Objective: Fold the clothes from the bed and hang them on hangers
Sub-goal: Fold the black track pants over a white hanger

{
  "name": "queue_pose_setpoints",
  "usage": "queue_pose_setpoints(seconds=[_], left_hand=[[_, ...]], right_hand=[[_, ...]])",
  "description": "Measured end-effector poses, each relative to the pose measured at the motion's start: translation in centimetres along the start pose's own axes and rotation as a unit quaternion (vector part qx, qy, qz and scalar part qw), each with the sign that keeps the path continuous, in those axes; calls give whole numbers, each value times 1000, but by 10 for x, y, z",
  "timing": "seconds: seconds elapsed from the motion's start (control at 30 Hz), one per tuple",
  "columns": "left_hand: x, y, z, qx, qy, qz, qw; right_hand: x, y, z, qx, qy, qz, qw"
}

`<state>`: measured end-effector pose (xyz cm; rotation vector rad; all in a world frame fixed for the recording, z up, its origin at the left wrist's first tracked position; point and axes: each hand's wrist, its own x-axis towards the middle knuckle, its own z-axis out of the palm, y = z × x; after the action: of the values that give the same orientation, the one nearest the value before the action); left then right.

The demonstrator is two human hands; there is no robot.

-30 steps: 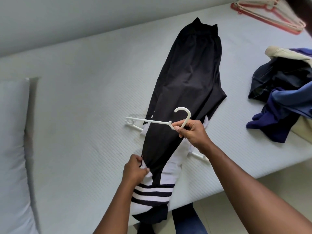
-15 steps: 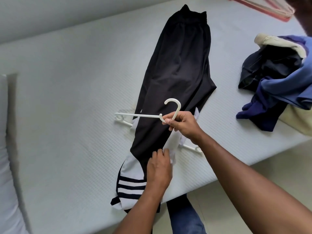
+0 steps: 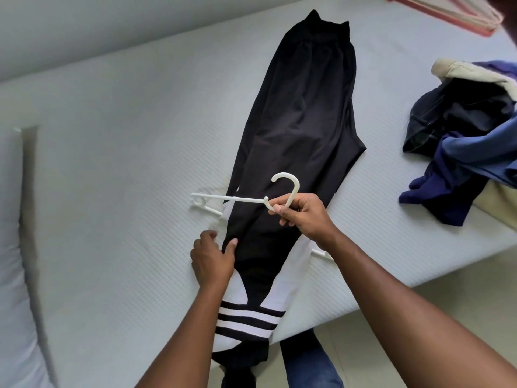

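Black track pants (image 3: 302, 119) with white panels and black stripes near the cuffs lie folded lengthwise on the white bed (image 3: 126, 163), cuffs hanging over the near edge. A white plastic hanger (image 3: 285, 189) is threaded around the pants about mid-length. My right hand (image 3: 303, 217) grips the hanger at the base of its hook, holding it just above the fabric. My left hand (image 3: 214, 256) rests at the pants' left edge below the hanger, its thumb on the black fabric and fingers at the white panel.
A heap of dark blue, black and cream clothes (image 3: 470, 130) lies at the right of the bed. Several pink and cream hangers (image 3: 458, 9) sit at the far right corner. A white pillow (image 3: 14, 261) lies at the left. The floor shows below the bed's near edge.
My left hand moved from the pants' right side across to their left edge. My right hand kept its grip on the hanger's hook.
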<state>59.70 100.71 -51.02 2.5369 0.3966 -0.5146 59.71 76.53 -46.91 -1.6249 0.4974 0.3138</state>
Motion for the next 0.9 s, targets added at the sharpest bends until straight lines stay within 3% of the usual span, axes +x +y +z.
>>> queue_pose_setpoints(seconds=[0.2,0.4,0.7,0.9], left_hand=[[10,-23,-8,-63,-49,-41,996],[8,-26,-10,-30,-69,12,997],[1,-25,-24,-47,-14,-40,998],[-8,-23,-37,9,-24,3,1000]], right_hand=[[2,-1,0,-4,-6,5,1000],[1,-4,4,-11,2,11,1000],[-4,-11,11,-47,21,19,999],[-23,-22,25,-95,8,6,995]])
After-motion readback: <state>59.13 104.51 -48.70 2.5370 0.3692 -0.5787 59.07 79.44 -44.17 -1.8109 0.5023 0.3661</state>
